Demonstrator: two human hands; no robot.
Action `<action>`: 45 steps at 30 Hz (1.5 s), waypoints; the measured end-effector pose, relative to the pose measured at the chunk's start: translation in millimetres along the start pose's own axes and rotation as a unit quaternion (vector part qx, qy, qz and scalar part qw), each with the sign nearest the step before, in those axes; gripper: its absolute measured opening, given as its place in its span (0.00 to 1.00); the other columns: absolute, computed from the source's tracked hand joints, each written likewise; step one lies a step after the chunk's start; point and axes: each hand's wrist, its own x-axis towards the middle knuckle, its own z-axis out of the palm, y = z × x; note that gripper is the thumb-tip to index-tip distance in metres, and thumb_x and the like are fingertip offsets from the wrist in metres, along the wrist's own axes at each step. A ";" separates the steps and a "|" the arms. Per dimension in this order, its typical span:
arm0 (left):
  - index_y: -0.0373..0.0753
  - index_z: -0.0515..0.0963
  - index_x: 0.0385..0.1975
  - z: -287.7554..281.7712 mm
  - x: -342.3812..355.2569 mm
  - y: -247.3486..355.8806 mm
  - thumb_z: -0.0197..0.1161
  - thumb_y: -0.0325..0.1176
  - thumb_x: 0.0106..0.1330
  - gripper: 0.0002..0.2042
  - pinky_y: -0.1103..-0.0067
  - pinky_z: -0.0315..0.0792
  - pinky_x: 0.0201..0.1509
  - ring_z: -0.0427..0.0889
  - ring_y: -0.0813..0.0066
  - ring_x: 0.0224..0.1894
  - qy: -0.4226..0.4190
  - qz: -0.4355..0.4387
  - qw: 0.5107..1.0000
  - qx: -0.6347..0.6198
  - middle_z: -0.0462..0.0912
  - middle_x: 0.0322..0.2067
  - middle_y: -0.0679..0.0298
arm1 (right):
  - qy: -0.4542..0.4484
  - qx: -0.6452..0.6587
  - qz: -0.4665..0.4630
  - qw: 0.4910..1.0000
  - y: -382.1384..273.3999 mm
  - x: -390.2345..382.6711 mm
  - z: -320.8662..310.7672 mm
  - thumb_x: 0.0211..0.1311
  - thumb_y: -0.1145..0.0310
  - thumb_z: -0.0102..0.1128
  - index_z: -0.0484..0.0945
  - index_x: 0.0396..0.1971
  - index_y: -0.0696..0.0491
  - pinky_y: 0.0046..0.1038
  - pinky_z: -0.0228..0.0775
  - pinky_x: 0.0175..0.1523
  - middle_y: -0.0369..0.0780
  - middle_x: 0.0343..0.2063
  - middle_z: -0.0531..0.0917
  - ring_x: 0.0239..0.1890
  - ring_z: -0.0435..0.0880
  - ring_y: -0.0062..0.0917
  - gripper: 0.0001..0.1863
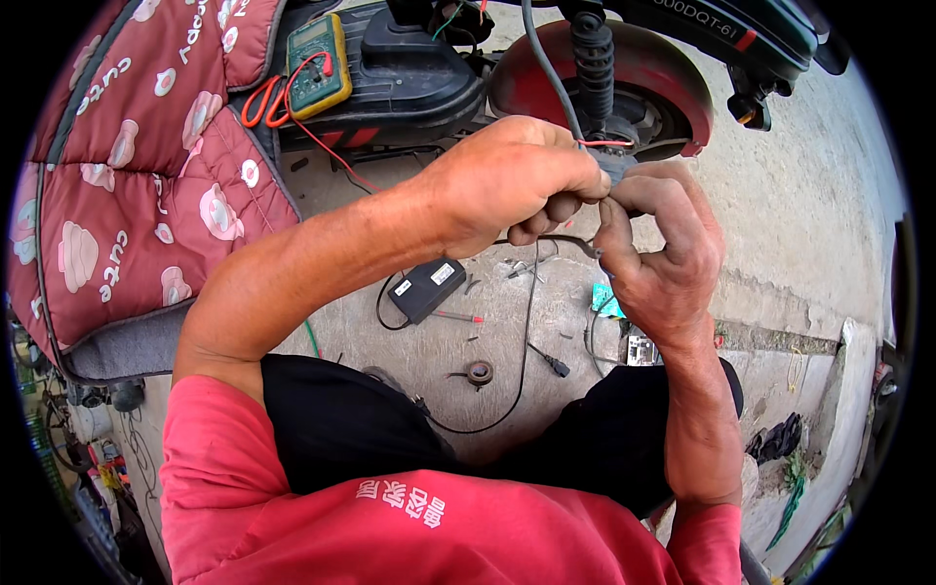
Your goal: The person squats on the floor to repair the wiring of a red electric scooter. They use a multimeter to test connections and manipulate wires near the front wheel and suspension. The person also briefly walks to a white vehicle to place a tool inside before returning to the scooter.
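Note:
My left hand (526,180) is closed in a pinch, its thumb and fingertip meeting the fingertips of my right hand (673,234), which is pinching too. A grey cable (546,58) hangs from the scooter above down to my left hand, and a short red wire (606,143) shows just beyond the fingers. Below the pinch, a dark cable (565,239) runs across to my right thumb. The exact spot between my fingertips is mostly hidden. Beyond my hands are the scooter's rear wheel (673,78) and a coil-spring shock absorber (594,63).
A multimeter (319,63) with red leads rests on the scooter's footboard (409,68). On the ground lie a black power adapter (427,291), a screwdriver (463,317), a tape roll (479,372) and a power cord plug (556,366). A quilted cover (146,195) drapes at left.

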 end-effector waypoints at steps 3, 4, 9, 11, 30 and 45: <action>0.36 0.77 0.29 1.9 -6.6 13.3 0.61 0.41 0.64 0.13 0.85 0.65 0.22 0.70 0.85 0.19 0.004 0.048 0.994 0.097 0.74 0.20 0.69 | -0.001 0.191 0.202 0.961 -3.4 -8.0 -1.0 0.53 0.79 0.61 0.75 0.28 0.57 0.22 0.71 0.33 0.36 0.26 0.79 0.27 0.78 0.18 0.04; 0.36 0.77 0.31 -1.2 -6.3 11.7 0.62 0.41 0.64 0.13 0.85 0.67 0.25 0.72 0.84 0.22 0.007 0.083 0.990 0.113 0.75 0.22 0.68 | 0.000 0.248 0.242 0.938 -6.6 -7.8 -1.1 0.56 0.77 0.60 0.75 0.29 0.57 0.22 0.71 0.33 0.36 0.26 0.79 0.28 0.78 0.17 0.03; 0.34 0.77 0.46 -18.1 -0.3 6.6 0.68 0.40 0.59 0.19 0.84 0.72 0.36 0.76 0.83 0.33 -0.027 0.182 0.975 0.123 0.80 0.34 0.65 | -0.032 0.486 0.387 0.783 -11.9 -5.8 -5.1 0.63 0.69 0.56 0.75 0.32 0.57 0.21 0.74 0.34 0.36 0.26 0.79 0.27 0.79 0.17 0.06; 0.33 0.77 0.46 -20.2 -1.8 5.2 0.69 0.35 0.58 0.18 0.82 0.74 0.41 0.78 0.81 0.36 -0.043 0.177 0.977 0.108 0.81 0.37 0.63 | -0.052 0.561 0.423 0.710 -14.9 -5.1 -5.6 0.63 0.68 0.54 0.74 0.32 0.56 0.22 0.75 0.34 0.37 0.26 0.78 0.27 0.79 0.19 0.06; 0.34 0.76 0.32 -0.4 -7.9 1.7 0.62 0.33 0.63 0.08 0.86 0.67 0.27 0.72 0.85 0.24 0.034 0.219 0.952 0.213 0.76 0.24 0.68 | -0.038 0.315 0.310 0.896 -15.6 -2.8 -7.1 0.55 0.75 0.58 0.74 0.29 0.54 0.21 0.67 0.30 0.36 0.25 0.75 0.22 0.73 0.19 0.03; 0.31 0.77 0.46 -16.3 -6.8 4.9 0.66 0.40 0.62 0.19 0.82 0.73 0.35 0.78 0.81 0.31 -0.036 0.148 0.987 0.061 0.79 0.33 0.62 | -0.032 0.395 0.361 0.844 -20.9 -0.5 -8.9 0.61 0.69 0.57 0.74 0.29 0.57 0.18 0.67 0.28 0.36 0.25 0.76 0.22 0.73 0.15 0.07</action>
